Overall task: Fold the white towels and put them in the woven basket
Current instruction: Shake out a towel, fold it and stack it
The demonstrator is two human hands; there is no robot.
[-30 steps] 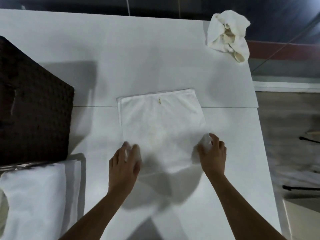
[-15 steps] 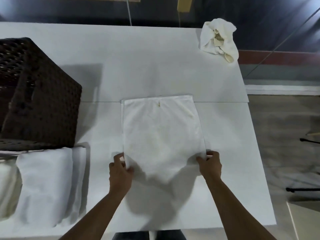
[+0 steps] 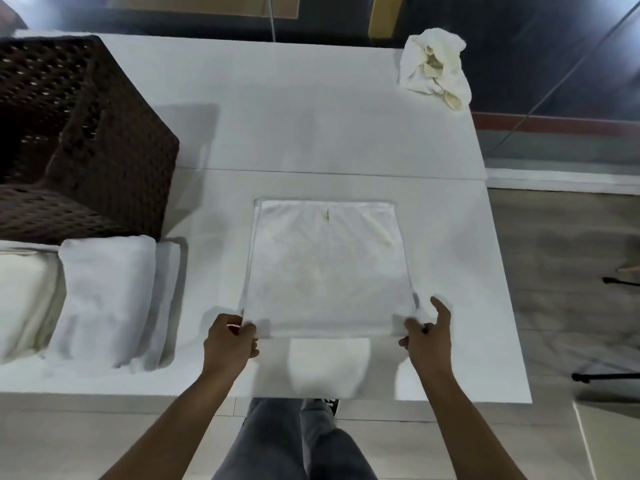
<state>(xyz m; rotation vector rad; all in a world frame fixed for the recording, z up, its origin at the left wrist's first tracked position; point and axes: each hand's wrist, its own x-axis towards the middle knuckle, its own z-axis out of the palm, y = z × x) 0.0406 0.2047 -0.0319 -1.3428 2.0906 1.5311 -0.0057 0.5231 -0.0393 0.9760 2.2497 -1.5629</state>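
Pinching the near corners, left hand [image 3: 228,344] and right hand [image 3: 427,336] hold a flat white square towel [image 3: 327,268] on the white table [image 3: 311,133].

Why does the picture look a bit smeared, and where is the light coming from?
Head view: motion blur softens the left hand, right hand and flat white towel; light from above-front, the dark woven basket shadowing the white table; wide lens bends edges.

A white tabletop [image 3: 311,133] carries a flat folded towel [image 3: 325,268] near its front edge. A woven basket [image 3: 104,161] stands at the left edge with folded towels [image 3: 104,296] in front, and a crumpled towel [image 3: 434,67] lies at the far right corner.
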